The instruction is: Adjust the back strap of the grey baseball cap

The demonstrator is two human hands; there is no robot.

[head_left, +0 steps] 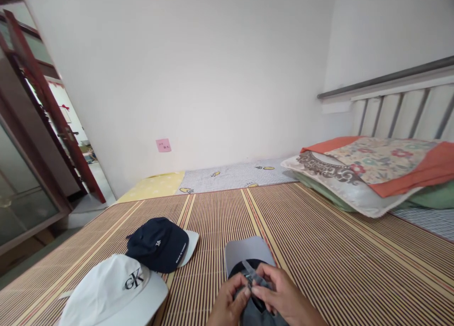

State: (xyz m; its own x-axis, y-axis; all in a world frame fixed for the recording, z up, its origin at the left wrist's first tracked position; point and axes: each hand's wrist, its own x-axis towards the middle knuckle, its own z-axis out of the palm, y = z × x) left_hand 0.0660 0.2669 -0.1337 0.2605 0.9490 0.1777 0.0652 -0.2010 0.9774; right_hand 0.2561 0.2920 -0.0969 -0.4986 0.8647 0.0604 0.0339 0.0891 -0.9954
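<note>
A grey baseball cap (248,251) lies with its brim pointing away from me and its dark inside facing up. Over its back edge, my left hand (230,300) and my right hand (282,293) meet, both with fingers pinched. Between them is the cap's grey adjusting strap (252,270), its loose end sticking up past my right fingertips. The small fastening at the pinch is mostly hidden by my fingers. To the left rest a navy cap (158,245) with a pale brim and a white cap (109,290) with black letters, neither touched by my hands.
A striped bamboo mat (205,222) covers the bed. Stacked pillows (372,170) with an orange floral cover sit at the right by the headboard (404,111). A pink note (163,145) is stuck to the wall. An open door (67,132) stands at far left.
</note>
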